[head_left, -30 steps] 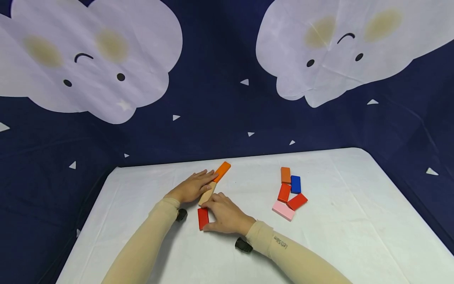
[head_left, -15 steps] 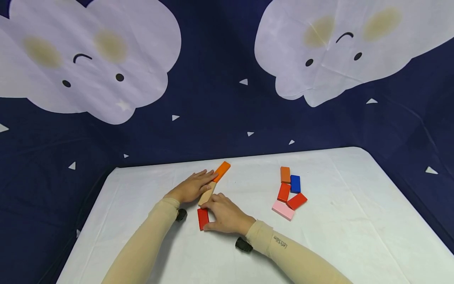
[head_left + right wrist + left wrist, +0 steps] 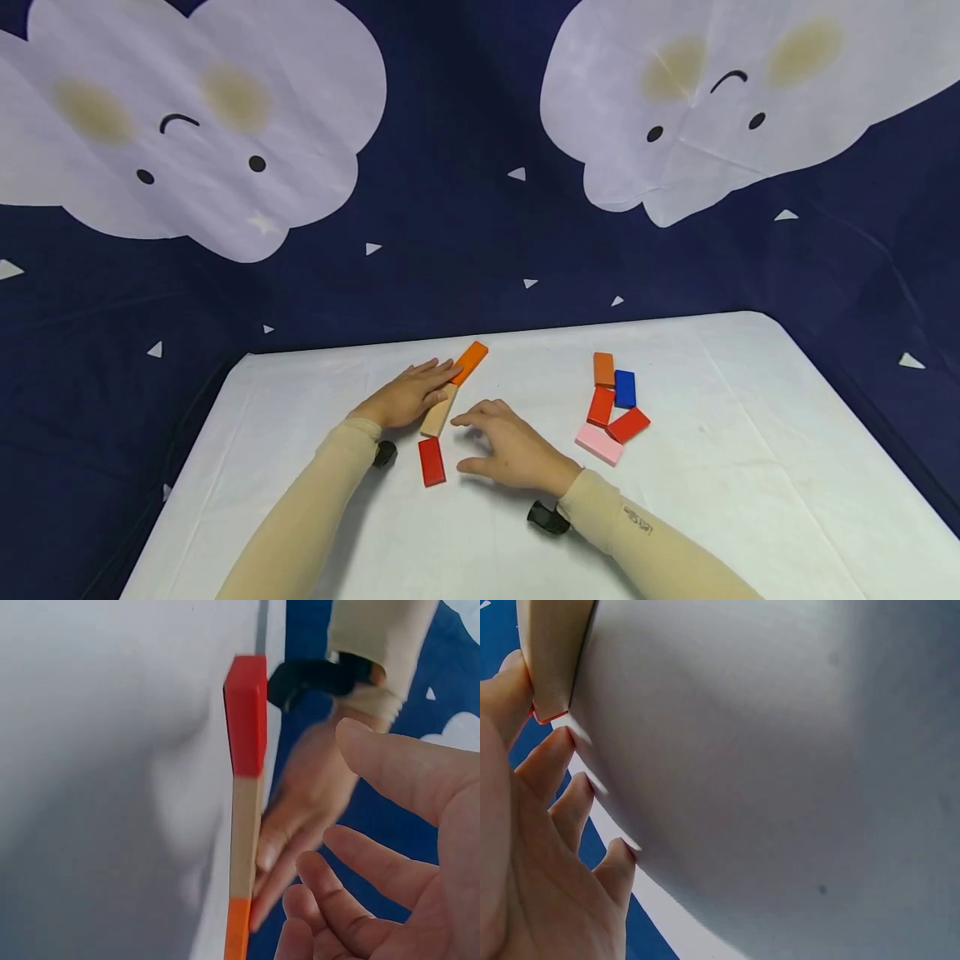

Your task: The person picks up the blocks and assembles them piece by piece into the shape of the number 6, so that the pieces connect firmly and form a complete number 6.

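In the head view, three blocks form a bent line left of the table's middle: an orange block farthest back, a plain wooden block behind a red block. My left hand lies beside the wooden block, its straight fingers reaching to where that block meets the orange one. Its thumb touches the wooden block in the left wrist view. Just right of the red block, my right hand holds nothing, thumb and fingers spread apart. The right wrist view lines up the red block with the other two.
To the right on the white table lie several more blocks in a loose group: a brownish-orange block, a blue block, two red blocks and a pink block. A dark blue cloth with clouds hangs behind.
My right hand has let go of the red block and drawn back to the right, its fingers opening. The red block stays in place, turned slightly. My left hand has not moved.
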The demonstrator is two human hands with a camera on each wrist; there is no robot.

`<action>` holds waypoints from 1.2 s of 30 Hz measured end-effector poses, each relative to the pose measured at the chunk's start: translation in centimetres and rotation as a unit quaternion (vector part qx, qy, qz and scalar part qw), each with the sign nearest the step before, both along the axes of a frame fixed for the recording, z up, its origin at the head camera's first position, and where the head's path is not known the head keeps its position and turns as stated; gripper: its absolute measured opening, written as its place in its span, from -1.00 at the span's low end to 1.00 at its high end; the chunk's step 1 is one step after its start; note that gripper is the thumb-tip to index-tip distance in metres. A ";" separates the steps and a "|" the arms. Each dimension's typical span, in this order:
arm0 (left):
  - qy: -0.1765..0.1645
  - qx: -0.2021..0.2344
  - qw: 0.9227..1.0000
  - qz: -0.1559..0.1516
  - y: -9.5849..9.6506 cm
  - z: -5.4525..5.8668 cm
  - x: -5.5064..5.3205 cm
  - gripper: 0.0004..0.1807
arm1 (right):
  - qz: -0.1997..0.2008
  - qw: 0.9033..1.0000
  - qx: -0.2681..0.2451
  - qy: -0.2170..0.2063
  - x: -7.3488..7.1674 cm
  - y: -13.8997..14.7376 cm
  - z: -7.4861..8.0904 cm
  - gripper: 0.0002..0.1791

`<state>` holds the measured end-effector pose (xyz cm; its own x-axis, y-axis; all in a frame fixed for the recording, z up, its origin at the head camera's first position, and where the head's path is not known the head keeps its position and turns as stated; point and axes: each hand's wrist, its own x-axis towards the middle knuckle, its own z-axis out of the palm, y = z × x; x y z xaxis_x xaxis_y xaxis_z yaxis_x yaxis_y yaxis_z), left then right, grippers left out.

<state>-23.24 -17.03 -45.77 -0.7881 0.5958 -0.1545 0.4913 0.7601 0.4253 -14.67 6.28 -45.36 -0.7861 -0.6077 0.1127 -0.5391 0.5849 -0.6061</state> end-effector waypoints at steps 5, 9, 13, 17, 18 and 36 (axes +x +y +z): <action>0.000 -0.007 1.000 0.004 0.0 -0.1 -0.1 -0.41 | -0.028 0.999 -0.014 0.003 0.3 2.8 0.6 -0.39; 0.002 -0.011 1.000 0.004 0.1 0.0 -0.2 -0.42 | -0.051 0.998 -0.025 0.009 0.6 4.9 1.3 -0.39; 0.001 -0.007 1.000 0.003 0.0 0.2 -0.1 -0.42 | -0.081 0.996 -0.024 0.004 0.8 6.8 1.7 -0.37; 0.001 -0.004 1.000 0.001 0.1 0.1 0.0 -0.42 | -0.096 0.995 -0.024 0.000 0.9 8.4 1.6 -0.37; 0.002 -0.003 1.000 0.001 0.1 0.1 0.0 -0.42 | -0.096 0.995 -0.025 0.002 1.0 8.8 1.5 -0.36; 0.005 -0.007 1.000 0.002 0.0 -0.1 0.0 -0.42 | -0.098 0.994 0.003 0.042 1.6 14.9 -0.6 -0.29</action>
<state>-23.22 -17.00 -45.87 -0.7921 0.5905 -0.1544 0.4924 0.7678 0.4099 -13.02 21.20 -45.93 -0.8772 -0.4453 0.1795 -0.4633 0.6870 -0.5597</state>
